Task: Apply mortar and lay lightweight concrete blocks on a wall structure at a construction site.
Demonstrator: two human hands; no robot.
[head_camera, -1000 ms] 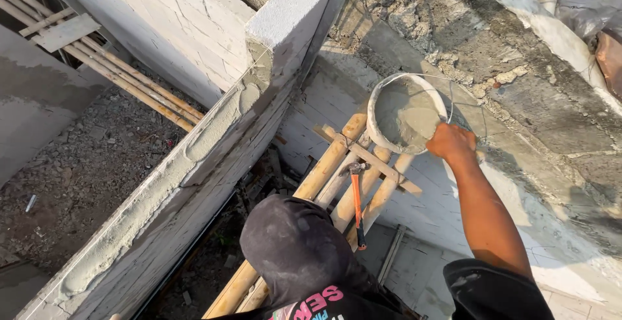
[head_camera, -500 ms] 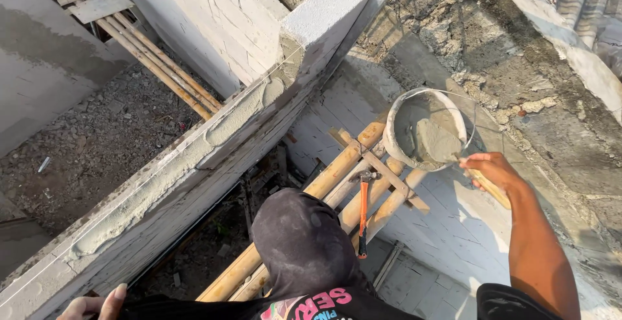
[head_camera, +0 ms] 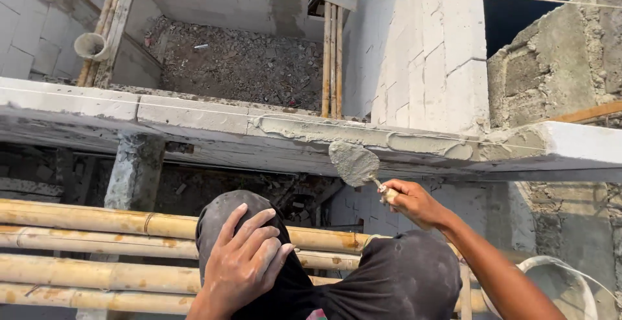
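Note:
My right hand (head_camera: 414,202) grips the handle of a trowel (head_camera: 353,163) whose blade carries a lump of grey mortar. The blade is held just below the top edge of a white block wall (head_camera: 194,114). A band of wet mortar (head_camera: 311,129) is spread along the wall top to the right of the middle. A thin string line (head_camera: 129,103) runs along the wall. My left hand (head_camera: 243,262) lies flat on my dark-clothed knee (head_camera: 389,274), fingers spread, holding nothing.
Horizontal bamboo scaffold poles (head_camera: 78,219) run under me at the left. A white mortar bucket (head_camera: 570,287) sits at the lower right. Beyond the wall, far below, lie rubble ground (head_camera: 240,61), upright bamboo poles (head_camera: 332,54) and another bucket (head_camera: 89,45).
My right hand has left the mortar bucket and brought the loaded trowel up to the wall top. My view has swung to face the wall. My left hand has come onto my knee.

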